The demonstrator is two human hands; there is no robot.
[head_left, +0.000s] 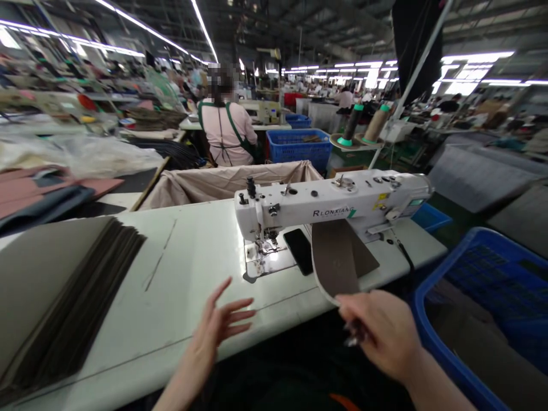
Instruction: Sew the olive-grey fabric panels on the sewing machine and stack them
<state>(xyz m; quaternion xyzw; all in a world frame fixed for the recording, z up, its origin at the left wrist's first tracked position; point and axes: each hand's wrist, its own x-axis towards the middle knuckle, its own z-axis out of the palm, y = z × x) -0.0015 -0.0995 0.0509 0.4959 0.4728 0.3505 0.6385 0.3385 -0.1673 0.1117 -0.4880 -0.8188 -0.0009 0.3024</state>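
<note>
My right hand point(381, 331) is closed, pinching the near corner of a grey-brown fabric panel point(336, 257) that curls up under the sewing machine's arm. A small, shiny metal object point(356, 334), too blurred to name, pokes out beneath the same fingers. With fingers spread and nothing in them, my left hand point(225, 319) hovers over the front edge of the pale table point(205, 257). The white sewing machine point(295, 202) stands beyond both hands, its needle area lit. A black phone point(298, 251) lies between the needle plate and the panel.
On the left rests a thick stack of dark-edged panels point(72, 297). A blue plastic basket point(428, 279) holding grey-brown pieces is at the right. Behind the machine are a beige cloth-lined bin point(188, 185), thread cones point(353, 123) and a seated person point(226, 131) facing away.
</note>
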